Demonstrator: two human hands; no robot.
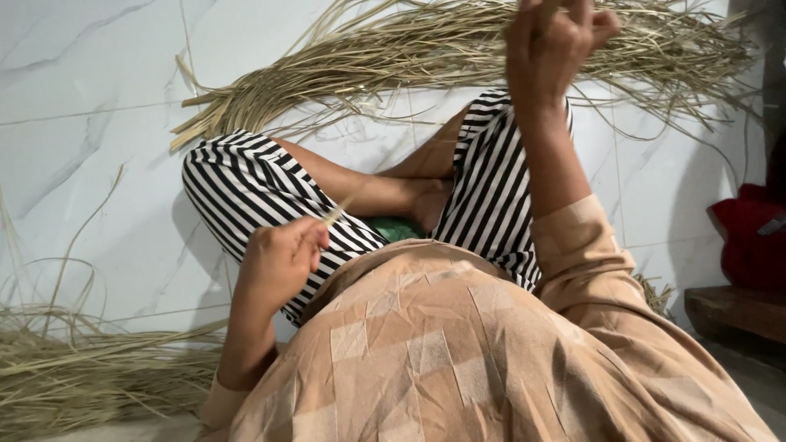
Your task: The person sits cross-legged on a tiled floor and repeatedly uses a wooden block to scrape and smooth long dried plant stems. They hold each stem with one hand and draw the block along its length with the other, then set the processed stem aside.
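Head view looks down on a person sitting cross-legged on a white marble-pattern floor [90,98], wearing striped black-and-white trousers [246,184] and a tan patchwork-print top [458,352]. Left hand [282,258] sits low beside the left knee, fingers curled shut, pinching 1 thin pale strip [337,213] between thumb and fingertips; the strip pokes up and right from the grip, over the striped cloth. Right hand [550,41] is raised to the top of frame, fingers closed round a few strands at the near edge of the big pile [458,41]; what exactly is inside the grip is partly cut off by the frame edge. The big pile of dry straw-coloured strips lies on the floor beyond the knees, stretching across the upper frame, flat cut ends fanning out at its left end, loose thin strands trailing off to the right. A 2nd pile [74,368] of the same strips lies at lower left, just beside the left elbow, with a few long strands curling up over the tiles. Green cloth [397,229] shows in the gap between the legs. Red bag [749,237] sits at the right edge, above a dark wooden ledge [737,311]; a small grey patch on it is too small to read as a label. No packages or signs can be made out.
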